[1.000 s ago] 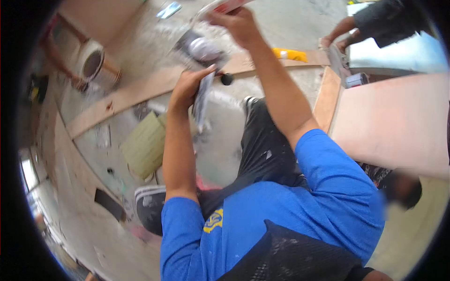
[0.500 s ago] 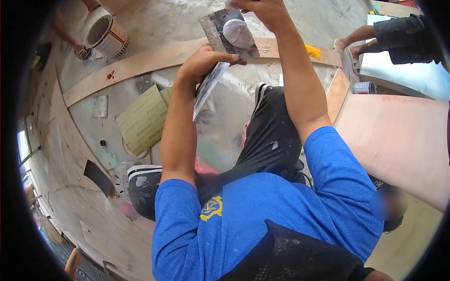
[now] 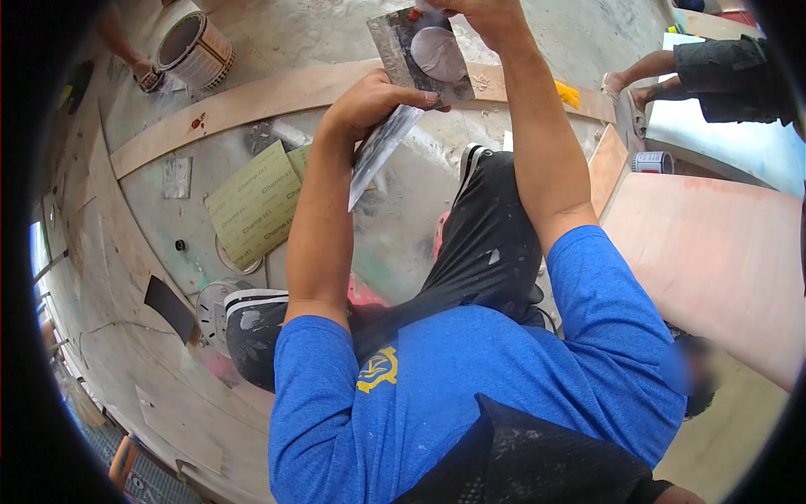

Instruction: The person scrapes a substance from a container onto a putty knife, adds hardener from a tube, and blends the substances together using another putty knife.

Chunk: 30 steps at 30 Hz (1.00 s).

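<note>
My left hand (image 3: 369, 102) grips a dark, smeared flat plate (image 3: 393, 52), its thumb lying over the near edge. On the plate sits a round mound of pale putty (image 3: 437, 54). A second thin, whitish-smeared blade (image 3: 382, 155) sticks out below the same hand, pointing back towards me. My right hand (image 3: 487, 18) is closed at the top edge, over the plate's far end. A pale, partly cut-off item shows at its fingertips, too little of it to name. Just beside it is a small red dab (image 3: 414, 14) on the plate's far edge.
A bucket (image 3: 193, 52) stands at the far left near another person's hand (image 3: 149, 77). Sandpaper sheets (image 3: 256, 206) lie on the floor by a curved wooden strip (image 3: 227, 115). To the right are a small can (image 3: 652, 162), a pinkish panel (image 3: 714, 244) and another person's legs (image 3: 651, 71).
The plate and my left hand have shifted slightly right. A red dab now shows at the plate's far edge, beside my right hand's fingertips.
</note>
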Available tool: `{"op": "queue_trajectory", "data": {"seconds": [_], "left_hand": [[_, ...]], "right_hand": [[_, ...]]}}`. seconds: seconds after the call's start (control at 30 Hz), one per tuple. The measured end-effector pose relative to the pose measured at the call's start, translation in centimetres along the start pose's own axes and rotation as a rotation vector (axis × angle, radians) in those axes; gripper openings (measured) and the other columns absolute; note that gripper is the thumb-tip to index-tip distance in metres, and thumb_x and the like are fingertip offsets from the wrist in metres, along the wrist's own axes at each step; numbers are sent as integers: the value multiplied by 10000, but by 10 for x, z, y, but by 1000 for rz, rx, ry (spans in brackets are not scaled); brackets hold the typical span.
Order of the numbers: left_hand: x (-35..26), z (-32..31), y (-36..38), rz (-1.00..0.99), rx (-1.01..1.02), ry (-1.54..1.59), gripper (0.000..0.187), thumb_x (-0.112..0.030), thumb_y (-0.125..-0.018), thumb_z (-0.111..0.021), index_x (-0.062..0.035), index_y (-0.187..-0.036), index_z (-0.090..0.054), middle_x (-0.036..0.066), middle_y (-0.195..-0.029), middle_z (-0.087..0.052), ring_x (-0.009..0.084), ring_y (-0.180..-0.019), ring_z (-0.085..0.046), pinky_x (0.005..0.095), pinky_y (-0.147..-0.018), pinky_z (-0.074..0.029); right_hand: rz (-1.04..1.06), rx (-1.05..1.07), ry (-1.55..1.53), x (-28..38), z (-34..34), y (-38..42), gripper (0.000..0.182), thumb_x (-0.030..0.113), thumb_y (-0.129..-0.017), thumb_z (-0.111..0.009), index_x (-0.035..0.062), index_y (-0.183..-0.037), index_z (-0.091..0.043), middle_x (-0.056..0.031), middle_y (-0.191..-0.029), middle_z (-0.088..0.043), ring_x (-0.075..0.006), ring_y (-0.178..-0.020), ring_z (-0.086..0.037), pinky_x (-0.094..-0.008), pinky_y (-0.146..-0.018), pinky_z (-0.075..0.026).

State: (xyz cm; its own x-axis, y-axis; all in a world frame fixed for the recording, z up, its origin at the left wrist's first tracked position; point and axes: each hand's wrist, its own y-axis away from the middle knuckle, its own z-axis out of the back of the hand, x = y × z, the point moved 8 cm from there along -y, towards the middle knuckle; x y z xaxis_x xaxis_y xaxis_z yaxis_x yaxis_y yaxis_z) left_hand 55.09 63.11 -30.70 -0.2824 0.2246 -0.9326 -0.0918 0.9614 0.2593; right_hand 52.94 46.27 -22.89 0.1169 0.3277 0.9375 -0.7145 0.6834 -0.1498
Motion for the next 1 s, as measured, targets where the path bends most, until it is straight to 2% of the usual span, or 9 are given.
{"op": "queue_trajectory", "data": {"seconds": [0.33, 0.43, 0.53, 0.63, 0.73, 0.83, 1.0], "left_hand": [[8, 3, -6, -69, 8, 8, 317, -129, -689, -726, 50, -946, -675, 134, -898, -688, 189, -822, -639, 283, -795, -473], [5, 0, -4, -74, 29, -1, 316, -131, -700, -723, 45, -958, -675, 126, -904, -688, 189, -845, -634, 289, -814, -465], [7, 0, -4, -76, 15, -6, 320, -134, -701, -724, 44, -964, -675, 120, -913, -688, 188, -850, -632, 287, -821, -460], [9, 2, -4, -60, 7, 1, 328, -137, -703, -724, 47, -970, -671, 121, -920, -687, 190, -843, -632, 290, -816, -461], [7, 1, -3, -73, 5, 29, 330, -135, -704, -727, 46, -973, -669, 120, -925, -686, 188, -843, -628, 288, -810, -460], [12, 5, -5, -39, -25, -31, 333, -137, -702, -733, 45, -974, -668, 123, -922, -686, 188, -843, -626, 286, -808, -459], [6, -1, -2, -75, 11, -12, 349, -146, -683, -750, 42, -966, -670, 129, -915, -685, 193, -832, -628, 288, -803, -460]], "right_hand": [[40, -117, 146, 19, 2, 5, 170, 118, -700, -752, -24, -764, -682, -60, -702, -667, -112, -617, -601, -267, -563, -489], [129, -153, 113, 26, 1, 7, 160, 120, -710, -743, -17, -755, -674, -53, -694, -659, -108, -618, -598, -267, -564, -486], [139, -115, 120, 31, -1, 8, 145, 116, -726, -731, -5, -757, -659, -33, -683, -643, -106, -620, -588, -265, -572, -484], [60, -30, 202, 34, -3, 13, 131, 102, -747, -712, 0, -799, -649, -35, -718, -641, -110, -662, -588, -264, -606, -487], [99, 39, 24, 30, -5, 15, 130, 86, -763, -691, 2, -847, -638, -46, -769, -641, -117, -710, -589, -270, -645, -490], [204, 35, 169, 37, -3, 16, 145, 71, -767, -681, 0, -885, -634, -63, -808, -648, -132, -747, -599, -281, -674, -494], [233, -86, 215, 46, 0, 15, 152, 60, -765, -676, -8, -895, -633, -89, -810, -665, -159, -753, -627, -297, -680, -501]]}}
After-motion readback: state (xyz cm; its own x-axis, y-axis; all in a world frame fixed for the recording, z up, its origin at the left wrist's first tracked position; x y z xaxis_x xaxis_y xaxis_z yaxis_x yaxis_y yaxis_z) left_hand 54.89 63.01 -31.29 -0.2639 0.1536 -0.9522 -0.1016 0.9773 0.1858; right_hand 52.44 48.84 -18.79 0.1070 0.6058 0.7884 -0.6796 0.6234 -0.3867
